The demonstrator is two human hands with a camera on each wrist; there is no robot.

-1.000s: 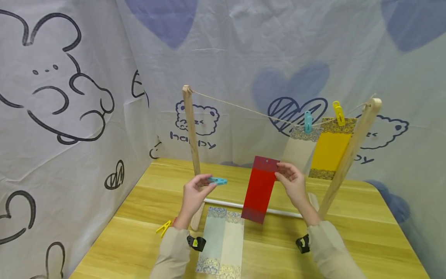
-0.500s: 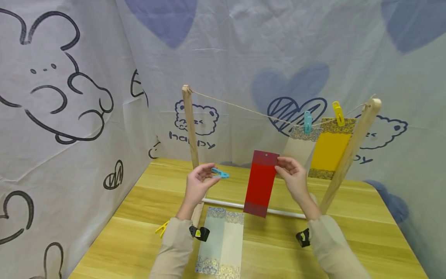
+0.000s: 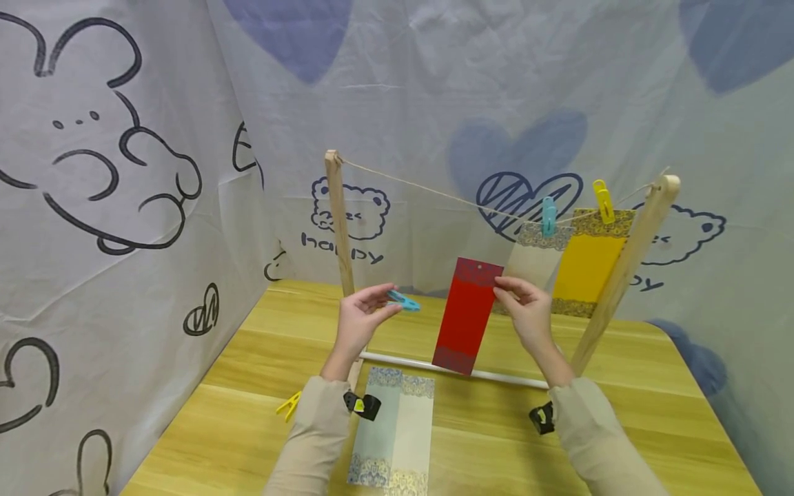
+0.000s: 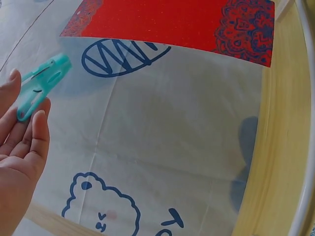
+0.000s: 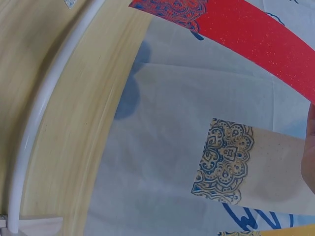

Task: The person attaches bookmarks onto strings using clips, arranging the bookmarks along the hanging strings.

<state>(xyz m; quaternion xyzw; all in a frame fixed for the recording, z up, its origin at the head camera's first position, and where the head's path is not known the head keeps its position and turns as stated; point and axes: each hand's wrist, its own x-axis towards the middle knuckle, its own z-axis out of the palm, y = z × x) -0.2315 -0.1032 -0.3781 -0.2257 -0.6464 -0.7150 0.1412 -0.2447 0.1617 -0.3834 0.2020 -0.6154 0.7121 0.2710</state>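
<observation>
A light-blue clothespin (image 3: pixel 404 301) is pinched between the thumb and fingers of my left hand (image 3: pixel 360 320); the left wrist view shows the clothespin (image 4: pixel 43 84) pointing toward the red card. My right hand (image 3: pixel 527 313) pinches the upper right edge of a tall red card (image 3: pixel 466 317) with dark patterned bands and a small hole near its top. The card hangs in the air, slightly tilted, below the string (image 3: pixel 422 187). In the right wrist view only a sliver of the right hand (image 5: pixel 309 152) shows, at the right edge.
Clipped to the string at right are a cream card (image 3: pixel 535 258) with a blue clothespin (image 3: pixel 548 217) and a yellow card (image 3: pixel 589 265) with a yellow clothespin (image 3: pixel 602 202). Wooden posts (image 3: pixel 623 275) and a white rod (image 3: pixel 403 360) form the stand. A pale-blue card (image 3: pixel 377 427), a cream card (image 3: pixel 414 430) and a yellow clothespin (image 3: pixel 289 405) lie on the table.
Both hands have risen toward the string, carrying the clothespin and the red card up with them. The left hand has also shifted right. The hanging cards stay put.
</observation>
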